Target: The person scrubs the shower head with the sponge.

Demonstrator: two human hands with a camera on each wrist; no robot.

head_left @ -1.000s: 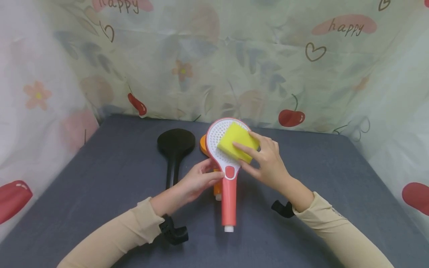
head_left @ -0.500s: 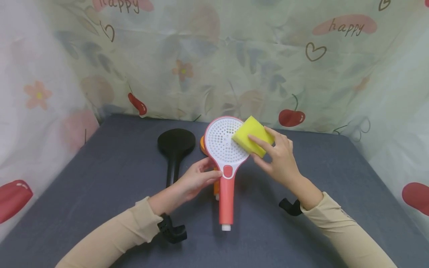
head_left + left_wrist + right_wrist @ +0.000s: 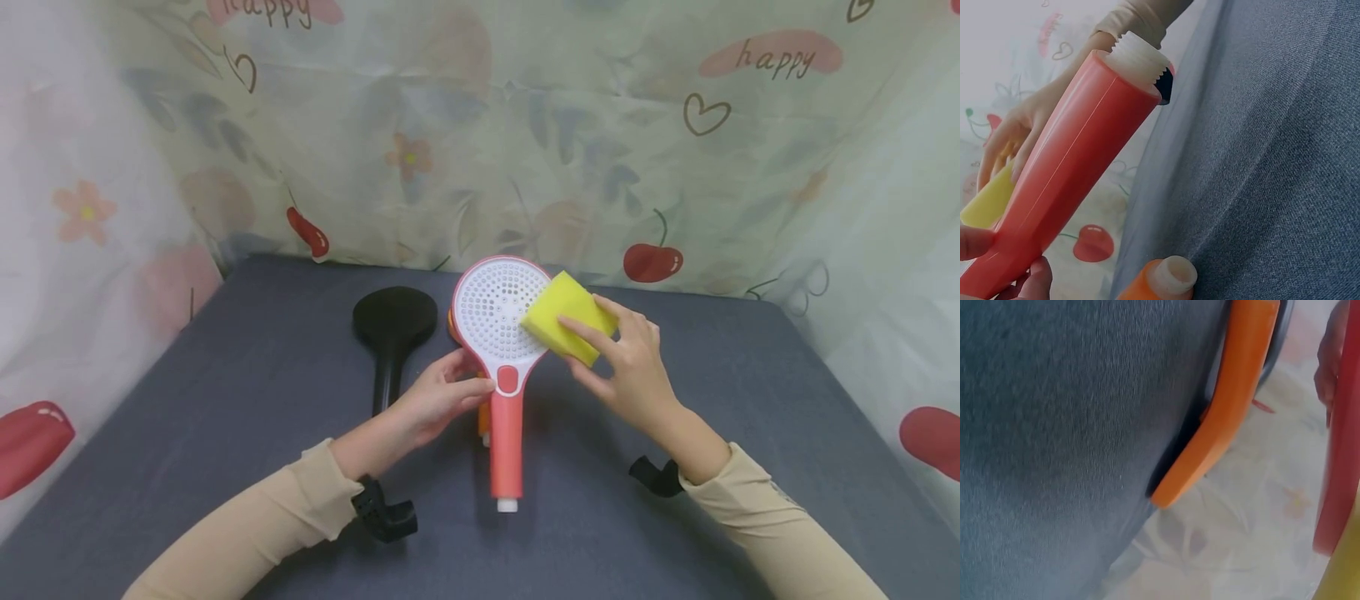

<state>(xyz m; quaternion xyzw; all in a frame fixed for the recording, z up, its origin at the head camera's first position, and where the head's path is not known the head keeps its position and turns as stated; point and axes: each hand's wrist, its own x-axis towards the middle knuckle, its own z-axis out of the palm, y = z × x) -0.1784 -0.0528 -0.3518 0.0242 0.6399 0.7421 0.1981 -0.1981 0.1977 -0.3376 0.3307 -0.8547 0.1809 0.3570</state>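
Observation:
My left hand (image 3: 442,398) grips a red shower head (image 3: 507,442) by its neck, thumb beside the red button. Its round white spray face, dotted with nozzles, is turned toward the head camera. In the left wrist view the red handle (image 3: 1079,156) ends in a white threaded fitting (image 3: 1138,57). Pinched in the fingers of my right hand (image 3: 633,367) is a yellow sponge (image 3: 572,317), whose left corner overlaps the right side of the spray face. Behind the red one, an orange shower head (image 3: 1225,412) lies on the table, mostly hidden in the head view.
A black shower head (image 3: 394,321) lies on the dark grey table (image 3: 262,358), left of the orange one. Patterned cloth (image 3: 480,125) hangs behind the table and along both sides. A black camera mount is on each wrist.
The sponge has slid right across the spray face, from over its middle to its right edge, dipping slightly at the end. The red shower head has shifted a little up and left.

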